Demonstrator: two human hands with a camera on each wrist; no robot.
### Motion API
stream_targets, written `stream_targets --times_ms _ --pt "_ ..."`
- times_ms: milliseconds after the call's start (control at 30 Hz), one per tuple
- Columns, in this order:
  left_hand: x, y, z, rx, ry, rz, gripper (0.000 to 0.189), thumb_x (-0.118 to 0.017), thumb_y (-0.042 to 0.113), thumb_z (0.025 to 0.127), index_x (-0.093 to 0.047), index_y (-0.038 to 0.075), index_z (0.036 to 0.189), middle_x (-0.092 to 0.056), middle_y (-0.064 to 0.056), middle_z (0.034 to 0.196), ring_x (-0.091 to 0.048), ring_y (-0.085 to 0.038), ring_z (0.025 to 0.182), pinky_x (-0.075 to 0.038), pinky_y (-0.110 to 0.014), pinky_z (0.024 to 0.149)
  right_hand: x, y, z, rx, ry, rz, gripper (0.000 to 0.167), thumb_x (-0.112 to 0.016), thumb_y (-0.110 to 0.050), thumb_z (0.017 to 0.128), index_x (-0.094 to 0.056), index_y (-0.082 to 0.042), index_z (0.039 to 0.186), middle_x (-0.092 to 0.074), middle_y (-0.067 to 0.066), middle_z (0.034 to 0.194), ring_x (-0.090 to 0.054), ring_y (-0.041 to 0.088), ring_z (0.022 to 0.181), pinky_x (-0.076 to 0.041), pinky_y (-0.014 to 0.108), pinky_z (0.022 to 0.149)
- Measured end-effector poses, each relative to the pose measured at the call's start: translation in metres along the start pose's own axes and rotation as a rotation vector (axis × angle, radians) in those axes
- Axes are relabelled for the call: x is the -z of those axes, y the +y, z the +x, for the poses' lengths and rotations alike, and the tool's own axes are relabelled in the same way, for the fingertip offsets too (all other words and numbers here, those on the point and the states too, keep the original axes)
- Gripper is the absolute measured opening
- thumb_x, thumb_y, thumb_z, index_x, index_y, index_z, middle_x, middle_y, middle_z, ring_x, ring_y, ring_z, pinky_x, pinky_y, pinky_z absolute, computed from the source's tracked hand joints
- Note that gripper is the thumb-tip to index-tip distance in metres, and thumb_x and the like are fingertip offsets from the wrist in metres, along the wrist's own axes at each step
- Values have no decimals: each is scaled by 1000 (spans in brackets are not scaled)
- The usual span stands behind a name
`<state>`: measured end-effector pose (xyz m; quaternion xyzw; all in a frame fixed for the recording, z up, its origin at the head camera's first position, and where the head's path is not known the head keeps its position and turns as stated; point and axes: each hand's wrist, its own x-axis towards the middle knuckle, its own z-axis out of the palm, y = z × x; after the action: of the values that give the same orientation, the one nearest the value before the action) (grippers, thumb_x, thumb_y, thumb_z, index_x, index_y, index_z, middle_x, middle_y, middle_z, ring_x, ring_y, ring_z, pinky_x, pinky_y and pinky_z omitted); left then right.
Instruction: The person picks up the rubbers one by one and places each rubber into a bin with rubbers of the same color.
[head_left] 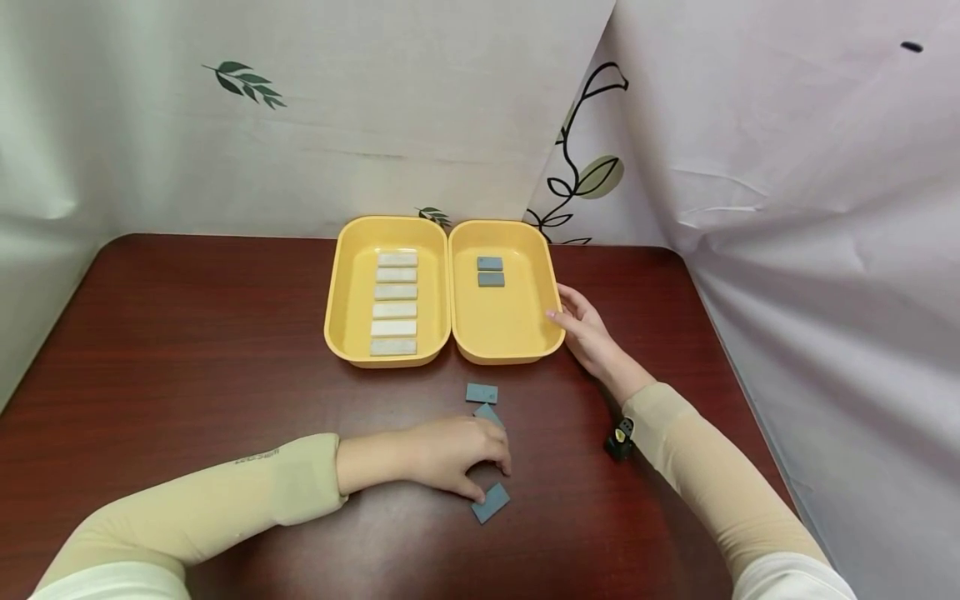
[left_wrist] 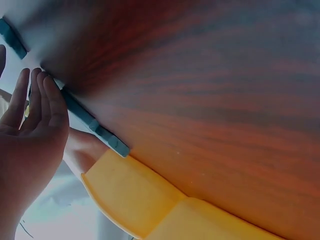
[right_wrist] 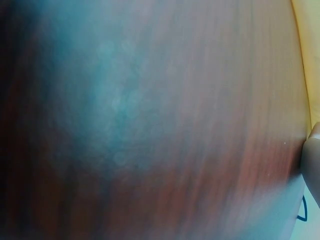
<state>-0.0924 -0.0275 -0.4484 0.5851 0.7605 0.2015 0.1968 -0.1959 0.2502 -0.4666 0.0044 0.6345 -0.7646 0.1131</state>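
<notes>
My left hand (head_left: 459, 454) is low over the table, palm down, fingers loosely bent and thumb tip at the corner of a blue-grey rectangular tile (head_left: 492, 503). Beyond its knuckles lie a second, partly covered tile (head_left: 487, 412) and a third tile (head_left: 482, 393). In the left wrist view the left hand (left_wrist: 37, 120) has its fingers extended beside a row of tiles (left_wrist: 95, 124). My right hand (head_left: 588, 329) grips the right side of a yellow tray (head_left: 510, 335), thumb over the rim and fingers outside. Two blue-grey tiles (head_left: 491, 279) lie inside that tray.
A second yellow tray (head_left: 352, 292) stands against the first one's left side, with several whitish tiles (head_left: 394, 310) in a column. Both trays are near the back edge of the dark red wooden table (head_left: 210, 350). Pale curtains (head_left: 375, 108) hang behind and to the right.
</notes>
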Motion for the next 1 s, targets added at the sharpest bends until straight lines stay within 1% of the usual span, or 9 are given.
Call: stream_targets --times_ms 167,400,567,800,1000 --pt "-1 2 0 3 -20 28 37 -91 30 86 -76 20 119 -70 8 118 -65 -6 117 -52 -22 105 0 1 0 -5 2 1 63 -50 5 104 -27 3 162 -52 1 139 -58 9 122 -55 17 95" --pt "-2 3 -1 -15 -34 61 38 -90 32 86 -75 22 120 -69 9 118 -63 -6 117 -52 -21 105 -1 0 -2 -13 4 -11 65 -51 5 103 -26 2 163 -50 2 142 -57 9 123 -54 17 96" --pt "-2 2 -2 -25 -49 81 39 -90 35 86 -76 23 120 -68 9 117 -62 -7 116 -51 -21 105 -1 1 -1 -10 2 -1 64 -51 5 103 -28 2 162 -52 1 140 -57 9 123 -55 17 96" --pt "-3 -1 1 -53 -47 75 37 -91 34 85 -78 21 118 -68 7 114 -63 -6 109 -53 -22 101 0 0 -1 -8 7 3 62 -51 5 104 -30 1 162 -53 1 139 -57 9 123 -54 17 96" --pt "-4 -2 1 -37 -53 65 33 -91 33 85 -79 21 114 -68 9 111 -63 -5 108 -53 -23 100 0 0 -1 -13 6 5 63 -51 5 103 -29 1 163 -52 1 139 -57 10 123 -55 17 95"
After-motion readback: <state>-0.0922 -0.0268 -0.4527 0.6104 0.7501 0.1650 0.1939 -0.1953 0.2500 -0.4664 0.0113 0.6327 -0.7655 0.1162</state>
